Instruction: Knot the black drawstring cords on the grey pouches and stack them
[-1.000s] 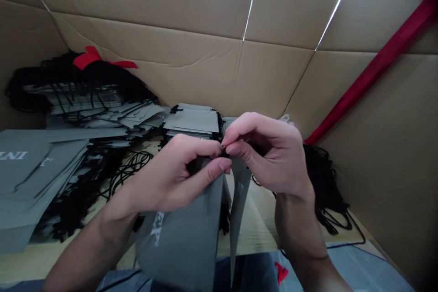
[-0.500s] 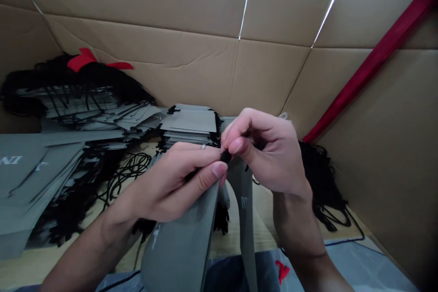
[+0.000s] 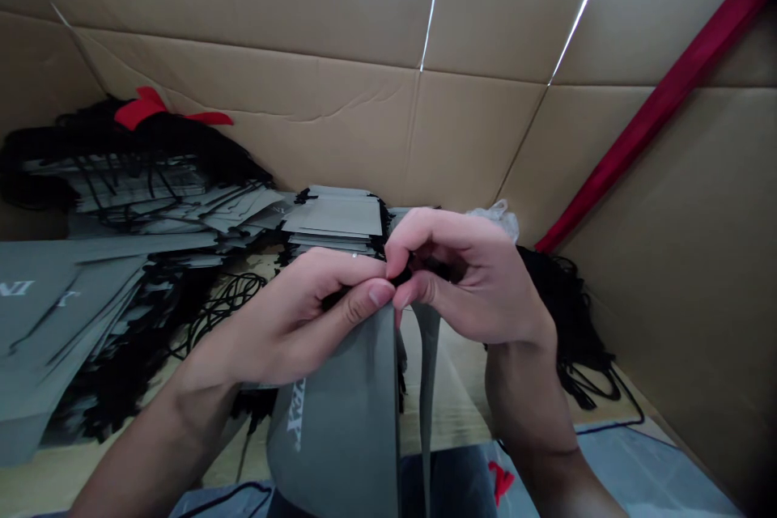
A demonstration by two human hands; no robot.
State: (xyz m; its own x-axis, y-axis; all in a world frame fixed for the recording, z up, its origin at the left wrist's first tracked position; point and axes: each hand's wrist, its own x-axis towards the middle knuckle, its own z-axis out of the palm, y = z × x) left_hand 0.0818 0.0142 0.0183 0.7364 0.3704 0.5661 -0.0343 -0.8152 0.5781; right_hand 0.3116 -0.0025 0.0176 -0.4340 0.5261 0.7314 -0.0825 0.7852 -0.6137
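A grey paper bag [image 3: 346,413] with white lettering hangs from my fingers over my lap. One panel faces me, and a thin grey strip of it [image 3: 428,388] shows edge-on to the right. My left hand [image 3: 297,324] pinches the bag's top edge between thumb and forefinger. A short piece of black cord [image 3: 401,273] shows between my two hands at that edge. With thumb and forefinger, my right hand [image 3: 473,283] grips this cord. The fingertips hide how cord and bag meet.
Flat grey bags with black cords [image 3: 73,299] lie stacked at left, below a larger heap with a red ribbon [image 3: 142,107]. A smaller stack [image 3: 333,214] stands behind my hands. Black cords [image 3: 562,316] lie at right. Cardboard walls [image 3: 273,81] surround the table.
The bag has turned so that its lettered panel faces me more. My right hand has shifted slightly left and down, closing its fingertips over the black cord beside my left thumb.
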